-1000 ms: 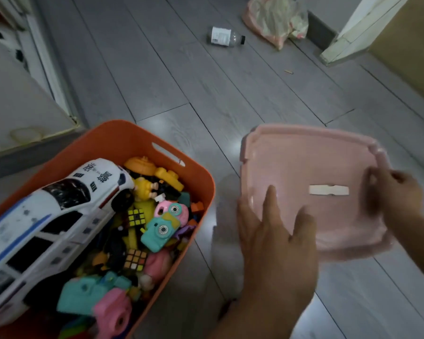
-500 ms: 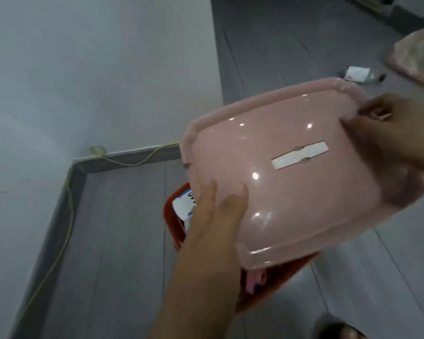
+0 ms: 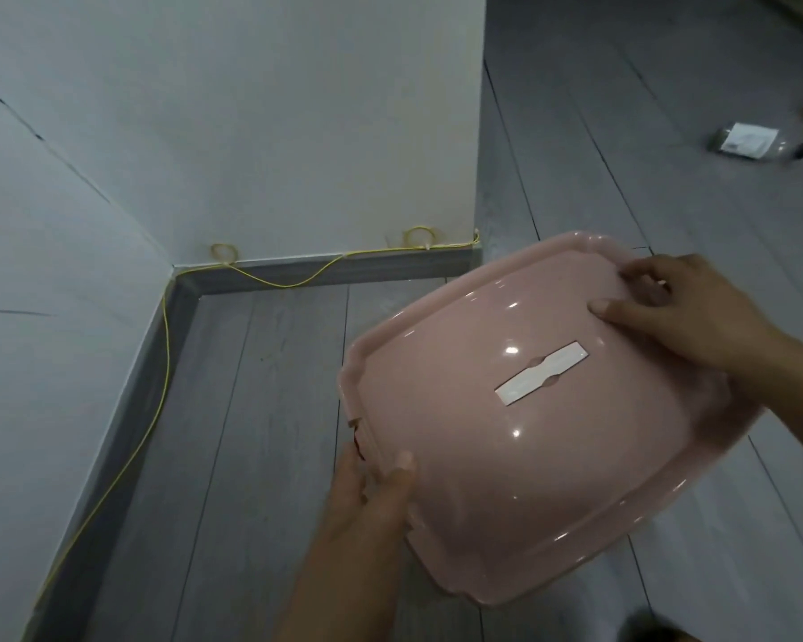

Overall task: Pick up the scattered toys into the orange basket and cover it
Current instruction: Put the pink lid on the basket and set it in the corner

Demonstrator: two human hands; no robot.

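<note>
While left hand and right hand grip it, the lid tilts — pink.

We hold the lid above the floor. Our left hand grips its near-left edge, thumb on top, and our right hand grips its far-right corner. A strip lies in the middle of the lid's top. Behind and to the left, two walls meet at the floor's corner, and a cable follows the skirting along both. A bottle lies on the floor at the far right, well apart from the lid.
</note>
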